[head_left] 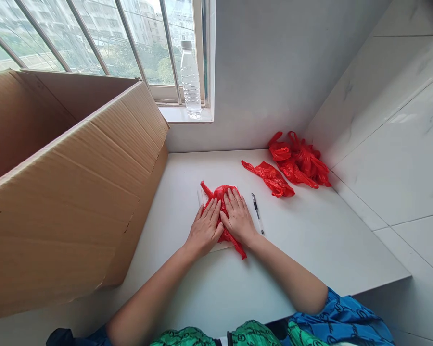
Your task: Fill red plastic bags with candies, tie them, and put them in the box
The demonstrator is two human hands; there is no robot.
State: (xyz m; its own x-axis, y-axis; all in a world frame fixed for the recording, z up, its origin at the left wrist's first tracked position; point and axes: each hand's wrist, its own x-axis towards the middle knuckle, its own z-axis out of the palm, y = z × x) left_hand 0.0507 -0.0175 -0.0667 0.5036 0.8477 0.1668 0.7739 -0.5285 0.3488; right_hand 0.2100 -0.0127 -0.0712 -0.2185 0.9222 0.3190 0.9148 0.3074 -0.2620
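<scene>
A crumpled red plastic bag [225, 191] lies in the middle of the white table, on top of a flat pale sheet or pad [216, 247] that is mostly covered. My left hand [206, 225] rests flat on the bag's left side, fingers stretched out. Beside it, my right hand [238, 216] presses on the right side with its fingers extended. One twisted end of the bag sticks out at the upper left, another below my hands. To the right of my right hand lies a pen [257, 213] with a black grip.
Several more crumpled red plastic bags [299, 161] sit at the back right, one lying slightly apart [270, 179]. A large open cardboard box [68, 192] takes up the left. A clear water bottle [190, 79] stands on the windowsill. Tiled wall [393, 158] borders the table's right side.
</scene>
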